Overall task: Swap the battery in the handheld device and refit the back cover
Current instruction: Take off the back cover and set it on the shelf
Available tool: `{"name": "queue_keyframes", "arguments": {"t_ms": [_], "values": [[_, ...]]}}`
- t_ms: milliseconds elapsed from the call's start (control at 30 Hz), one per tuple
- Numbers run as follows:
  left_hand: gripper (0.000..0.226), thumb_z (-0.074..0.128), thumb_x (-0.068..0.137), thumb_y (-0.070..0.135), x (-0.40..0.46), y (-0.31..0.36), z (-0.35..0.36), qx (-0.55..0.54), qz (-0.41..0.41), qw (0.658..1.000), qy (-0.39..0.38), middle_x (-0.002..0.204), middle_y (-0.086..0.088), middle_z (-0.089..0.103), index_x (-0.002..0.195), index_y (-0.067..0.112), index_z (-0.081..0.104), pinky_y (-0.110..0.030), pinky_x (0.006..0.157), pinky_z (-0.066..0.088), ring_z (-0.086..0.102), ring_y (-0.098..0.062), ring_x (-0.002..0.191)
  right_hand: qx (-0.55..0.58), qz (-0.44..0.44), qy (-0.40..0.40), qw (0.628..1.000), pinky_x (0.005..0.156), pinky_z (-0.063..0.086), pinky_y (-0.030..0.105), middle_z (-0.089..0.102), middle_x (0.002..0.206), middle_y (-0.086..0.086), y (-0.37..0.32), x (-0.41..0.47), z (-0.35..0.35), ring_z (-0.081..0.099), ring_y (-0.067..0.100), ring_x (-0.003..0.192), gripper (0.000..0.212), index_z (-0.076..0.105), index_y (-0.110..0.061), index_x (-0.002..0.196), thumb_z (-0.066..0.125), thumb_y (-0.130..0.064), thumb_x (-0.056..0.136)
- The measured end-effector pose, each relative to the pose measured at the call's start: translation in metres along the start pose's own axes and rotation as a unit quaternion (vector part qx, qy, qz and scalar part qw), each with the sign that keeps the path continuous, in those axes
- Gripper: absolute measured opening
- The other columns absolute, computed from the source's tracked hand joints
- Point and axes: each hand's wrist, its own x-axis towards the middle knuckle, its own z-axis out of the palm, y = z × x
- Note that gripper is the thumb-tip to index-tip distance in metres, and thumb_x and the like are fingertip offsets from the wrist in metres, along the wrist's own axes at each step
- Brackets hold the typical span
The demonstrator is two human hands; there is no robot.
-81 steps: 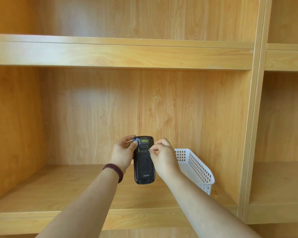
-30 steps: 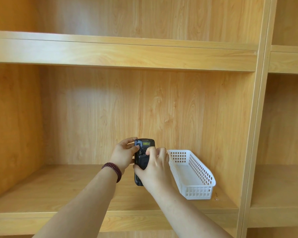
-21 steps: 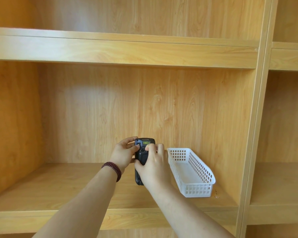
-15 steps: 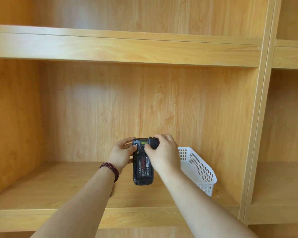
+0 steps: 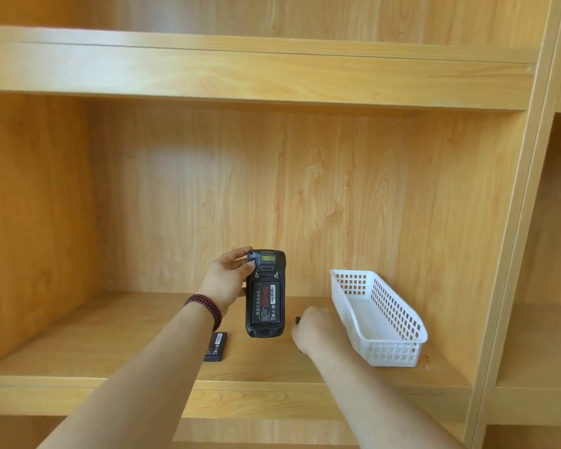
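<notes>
L hand (image 5: 224, 283) fingers (image 5: 237, 256) wrap the scanner (image 5: 265, 293), held upright, back open, battery (image 5: 265, 303) showing, long side up-down. R hand (image 5: 314, 333) is low on the shelf (image 5: 110, 335), curled on sth dark, prob the back cover (image 5: 297, 320); mostly hidden. Spare battery (image 5: 215, 346) lies flat under the L arm. R hand is free-er, but the spare sits to its left. White basket (image 5: 402, 322) is just beside the R hand.

The wooden shelf (image 5: 110, 345) carries a spare battery (image 5: 215, 346) and, well apart, a white basket (image 5: 399, 351).
</notes>
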Motion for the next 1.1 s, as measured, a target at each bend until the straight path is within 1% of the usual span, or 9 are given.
{"name": "queue_keyframes", "arguments": {"t_ms": [200,367,500,600,667,767,867,967,1100], "values": [[0.029,0.059,0.094,0.006,0.002,-0.003,0.0,0.0,-0.003,1.0,-0.009,0.106,-0.004,0.073,0.119,0.02,0.061,-0.027,0.058,0.058,0.071,-0.015,0.086,-0.055,-0.004,-0.008,0.998,0.057,0.043,0.027,0.066,0.102,0.009,0.008,0.0,0.011,0.063,0.027,0.09,0.014,0.067,-0.012,0.09,0.058,-0.022,0.086],[0.029,0.06,0.094,0.006,0.006,-0.007,0.002,-0.005,-0.006,1.0,-0.014,0.105,-0.003,0.075,0.118,0.022,0.062,-0.029,0.06,0.059,0.072,-0.017,0.088,-0.116,-0.027,0.005,0.993,0.086,0.047,0.035,0.065,0.113,0.004,0.016,0.001,0.016,0.054,0.026,0.112,0.036,0.067,-0.015,0.109,0.049,-0.043,0.094],[0.029,0.06,0.093,0.006,0.008,-0.01,0.003,-0.008,-0.008,1.0,-0.016,0.105,-0.004,0.075,0.118,0.021,0.061,-0.03,0.061,0.059,0.072,-0.018,0.09,-0.107,-0.035,0.012,0.994,0.093,0.044,0.038,0.063,0.115,0.004,0.02,0.0,0.02,0.051,0.027,0.114,0.048,0.067,-0.015,0.109,0.043,-0.053,0.094],[0.028,0.06,0.094,0.007,0.007,-0.01,0.004,-0.005,-0.006,1.0,-0.019,0.104,-0.003,0.075,0.117,0.022,0.062,-0.028,0.059,0.059,0.072,-0.016,0.087,-0.073,-0.036,0.011,0.997,0.097,0.045,0.04,0.06,0.126,0.005,0.02,-0.002,0.017,0.052,0.028,0.117,0.047,0.067,-0.014,0.113,0.042,-0.05,0.096],[0.028,0.06,0.094,0.007,0.007,-0.009,0.004,-0.004,-0.003,1.0,-0.02,0.104,-0.004,0.075,0.117,0.022,0.062,-0.028,0.058,0.059,0.072,-0.016,0.086,-0.02,-0.062,0.056,0.996,0.1,0.044,0.038,0.052,0.139,0.003,0.019,-0.003,0.009,0.051,0.027,0.122,0.039,0.064,-0.014,0.119,0.04,-0.037,0.099],[0.028,0.06,0.094,0.007,0.006,-0.006,0.005,-0.002,0.003,1.0,-0.02,0.102,-0.004,0.075,0.118,0.022,0.061,-0.028,0.058,0.059,0.071,-0.015,0.084,0.093,-0.162,0.201,0.962,0.088,0.045,0.03,0.059,0.123,0.001,0.012,-0.005,-0.01,0.056,0.022,0.111,0.028,0.068,-0.01,0.107,0.043,-0.02,0.099],[0.028,0.059,0.094,0.007,0.005,-0.004,0.007,0.001,0.007,1.0,-0.021,0.098,-0.002,0.075,0.118,0.021,0.061,-0.028,0.058,0.059,0.071,-0.014,0.081,0.183,-0.247,0.3,0.903,0.087,0.045,0.029,0.062,0.11,0.0,-0.004,-0.011,-0.029,0.055,0.02,0.104,0.017,0.07,-0.01,0.1,0.055,-0.017,0.094],[0.028,0.059,0.094,0.007,0.004,-0.003,0.009,0.001,0.01,1.0,-0.023,0.096,-0.003,0.075,0.118,0.021,0.062,-0.028,0.058,0.059,0.071,-0.013,0.079,0.166,-0.323,0.308,0.879,0.086,0.047,0.03,0.06,0.106,-0.004,-0.015,-0.02,-0.033,0.054,0.017,0.103,0.017,0.069,-0.015,0.101,0.06,-0.024,0.09],[0.027,0.059,0.094,0.007,0.002,-0.004,0.01,0.007,0.01,1.0,-0.024,0.096,-0.003,0.076,0.116,0.022,0.063,-0.029,0.06,0.059,0.071,-0.014,0.079,0.067,-0.362,0.263,0.892,0.089,0.048,0.035,0.056,0.114,-0.003,-0.014,-0.026,-0.027,0.051,0.019,0.108,0.034,0.065,-0.018,0.117,0.062,-0.034,0.087]]}}
